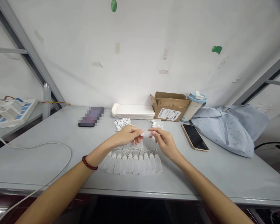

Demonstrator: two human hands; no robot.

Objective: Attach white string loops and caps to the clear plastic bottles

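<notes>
Between my two hands, above the middle of the table, is a small white translucent plastic bottle (147, 133). My left hand (129, 135), with a dark red bead bracelet at the wrist, pinches its left end. The fingers of my right hand (164, 140) are closed on its right end. Below the hands lies a row of translucent plastic bottles (135, 164) with thin white cords at their necks. More bottles (138, 144) lie behind that row, partly covered by my left hand. A pile of small white caps (122, 122) and several small white corded pieces (156, 124) sit just beyond.
At the back are a stack of white trays (135, 111), an open cardboard box (170, 107) and a cup (193, 107). To the right lie a phone (195, 137) and a blue bag (226, 130). Another phone (90, 117) and a white cable (68, 152) are left.
</notes>
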